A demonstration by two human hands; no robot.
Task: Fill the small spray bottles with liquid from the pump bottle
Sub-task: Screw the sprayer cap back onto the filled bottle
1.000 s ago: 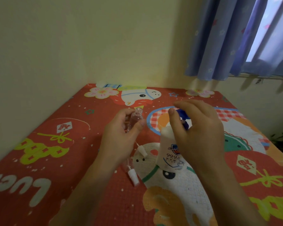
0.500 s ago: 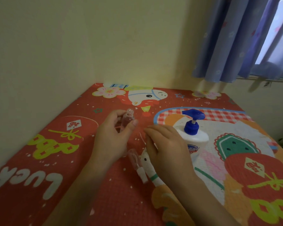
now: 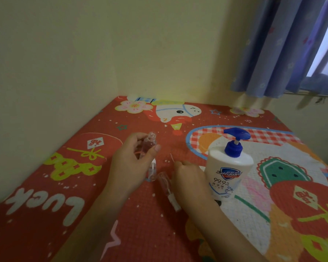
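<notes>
1. A red cartoon-printed mat (image 3: 45, 186) is spread in the wall corner; a blue curtain (image 3: 273, 53) hangs at two o'clock.
2. A white Safeguard pump bottle (image 3: 228, 173) with a blue pump is stood upright at three o'clock of the hands.
3. An uncapped clear spray bottle (image 3: 150, 143) is gripped upright by the left hand (image 3: 130, 165).
4. A thin dip tube (image 3: 172, 158) is pinched by the curled right hand (image 3: 189, 178).
5. Two more small spray bottles (image 3: 164, 181) are lying between the hands.
</notes>
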